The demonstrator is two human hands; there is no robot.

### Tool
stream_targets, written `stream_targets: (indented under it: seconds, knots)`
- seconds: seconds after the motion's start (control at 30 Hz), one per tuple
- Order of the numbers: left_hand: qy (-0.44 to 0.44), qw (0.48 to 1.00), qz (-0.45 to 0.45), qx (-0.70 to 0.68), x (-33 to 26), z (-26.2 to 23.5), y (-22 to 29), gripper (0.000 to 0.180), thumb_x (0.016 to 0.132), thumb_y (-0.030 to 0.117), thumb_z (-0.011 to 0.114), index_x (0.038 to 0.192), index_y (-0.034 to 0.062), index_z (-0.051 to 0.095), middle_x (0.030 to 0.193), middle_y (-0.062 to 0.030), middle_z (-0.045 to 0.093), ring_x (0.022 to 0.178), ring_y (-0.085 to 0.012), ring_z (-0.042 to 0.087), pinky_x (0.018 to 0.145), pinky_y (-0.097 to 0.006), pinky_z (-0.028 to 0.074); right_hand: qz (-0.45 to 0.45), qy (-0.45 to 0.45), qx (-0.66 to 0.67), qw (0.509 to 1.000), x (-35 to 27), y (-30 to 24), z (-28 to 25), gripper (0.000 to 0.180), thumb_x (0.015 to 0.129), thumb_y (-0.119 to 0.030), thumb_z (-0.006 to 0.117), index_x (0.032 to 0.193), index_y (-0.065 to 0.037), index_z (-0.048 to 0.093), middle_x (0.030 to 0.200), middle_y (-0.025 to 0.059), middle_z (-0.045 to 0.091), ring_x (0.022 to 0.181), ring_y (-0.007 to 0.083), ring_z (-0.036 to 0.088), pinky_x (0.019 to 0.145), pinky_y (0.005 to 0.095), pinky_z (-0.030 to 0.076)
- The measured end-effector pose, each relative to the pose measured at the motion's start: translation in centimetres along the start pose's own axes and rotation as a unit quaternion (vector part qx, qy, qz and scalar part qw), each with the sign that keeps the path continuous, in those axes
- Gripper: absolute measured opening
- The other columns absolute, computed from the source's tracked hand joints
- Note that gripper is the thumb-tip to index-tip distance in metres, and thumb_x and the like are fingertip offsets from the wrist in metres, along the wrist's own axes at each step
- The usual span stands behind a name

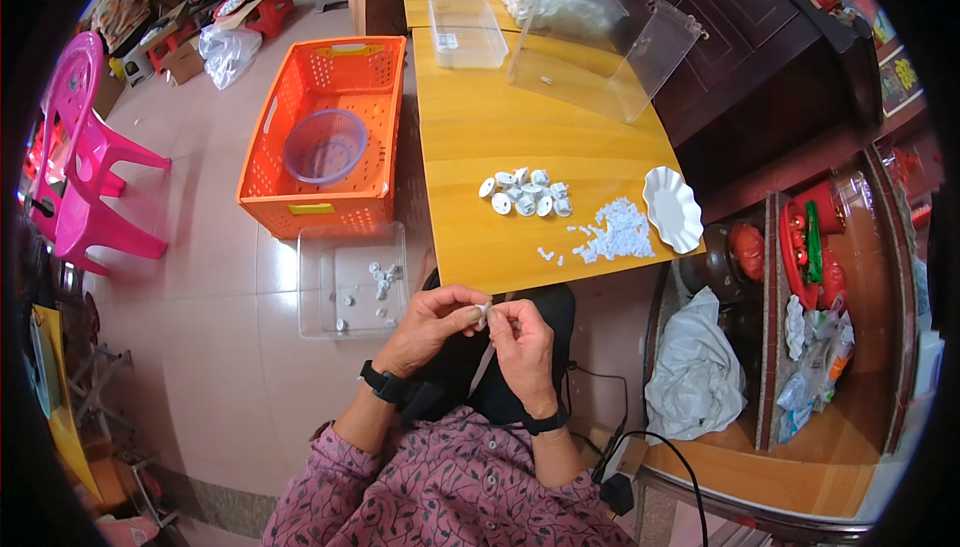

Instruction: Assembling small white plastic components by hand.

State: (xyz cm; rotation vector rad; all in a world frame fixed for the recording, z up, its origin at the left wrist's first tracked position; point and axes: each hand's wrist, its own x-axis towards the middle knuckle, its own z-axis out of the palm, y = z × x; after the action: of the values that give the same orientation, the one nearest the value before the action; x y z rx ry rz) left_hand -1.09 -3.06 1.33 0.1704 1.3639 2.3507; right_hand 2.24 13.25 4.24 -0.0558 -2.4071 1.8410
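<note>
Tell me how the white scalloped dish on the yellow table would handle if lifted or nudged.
The white scalloped dish looks thin and shallow, so it is probably light and stiff. It sits near the yellow table edge, so a sideways nudge might slide it off. Its wavy rim should give fingers purchase; whether it is breakable cannot be told.

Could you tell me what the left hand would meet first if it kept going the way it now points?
The left hand points right, at the right hand; both already pinch the same small white part, so that part comes first.
</note>
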Motion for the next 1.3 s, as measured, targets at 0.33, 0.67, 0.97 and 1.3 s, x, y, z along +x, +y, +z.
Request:
stream_targets:
  seconds: [0.33,0.67,0.97,1.3]
  knots:
    - [0.02,0.994,0.006,-0.103,-0.5,-1.7,-0.3,0.024,0.097,0.014,0.065,0.116,-0.0007,0.065,0.099,-0.0055,0.069,0.082,-0.0118,0.064,0.075,-0.024,0.054,0.019,-0.03,0.03,0.999,1.0,-0.6,1.3,0.015,0.096,-0.013,0.064,0.095,0.001,0.062,0.08,0.0058,0.067,0.072,0.0097,0.063,0.063,0.0259,0.051]
    - [0.0,0.984,-0.007,-0.177,-0.4,-2.0,-0.5,0.024,0.098,0.015,0.062,0.117,-0.0007,0.064,0.098,-0.0058,0.068,0.08,-0.012,0.065,0.074,-0.024,0.055,0.037,-0.03,0.039,0.998,0.9,-0.2,1.4,0.017,0.097,-0.015,0.065,0.095,0.001,0.062,0.08,0.0039,0.066,0.07,0.0073,0.059,0.063,0.0238,0.049]
    - [0.031,0.993,0.009,-0.117,-0.7,-2.6,-0.1,0.024,0.097,0.012,0.063,0.117,-0.0012,0.065,0.096,-0.0057,0.069,0.081,-0.012,0.066,0.072,-0.023,0.054,-0.007,-0.054,-0.028,0.998,1.8,-0.8,1.9,0.014,0.094,-0.01,0.066,0.095,0.003,0.061,0.085,0.012,0.068,0.075,0.0173,0.068,0.066,0.0286,0.053]
    - [0.302,0.941,-0.014,-0.152,-0.2,-10.5,-4.4,0.02,0.091,0.01,0.071,0.109,0.0023,0.066,0.089,-0.0042,0.069,0.075,-0.0128,0.066,0.069,-0.024,0.055,-0.225,-0.006,-0.324,0.919,8.0,0.9,1.3,0.047,0.088,0.002,0.055,0.134,0.005,0.048,0.139,0.0276,0.044,0.13,0.0434,0.043,0.108,0.0474,0.037]
